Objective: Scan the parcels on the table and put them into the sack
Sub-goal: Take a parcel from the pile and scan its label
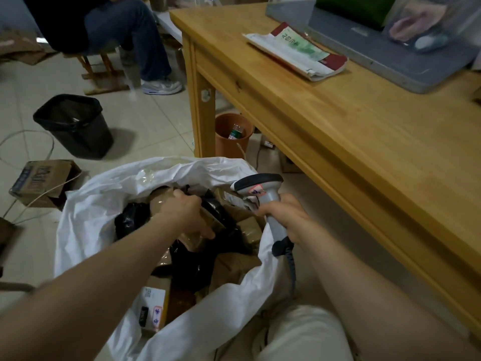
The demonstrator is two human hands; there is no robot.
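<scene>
- The left hand [186,213] reaches down into the mouth of the sack, its fingers and thumb curled round a brown taped parcel [211,223], gripping it.
- The right hand [283,217] is closed round the handle of a grey barcode scanner [260,187]. The scanner stands upright with its dark head pointing left, over the sack's right edge.
- A coiled grey cable [292,267] hangs from the base of the scanner's handle.
- The white sack [109,194] sits open on the tiled floor, between the person's arms and just beside the table's near leg.
- Inside the sack lie black plastic-wrapped parcels [192,264], more brown cartons, and a box with a white label [153,306] near the front.
- The person's knee [304,334], in pale trousers, is at the lower right, touching the sack.
- A wooden table [338,131] fills the right side. On it lies a white, red and green mailer [294,52], and behind that a grey tray [385,63].
- Under the table stands an orange bin [229,142] with a bottle inside.
- To the left on the floor are a black bin [75,126] and a cardboard box [41,181].
- At top left, another person's legs [130,35] in jeans, seated.
</scene>
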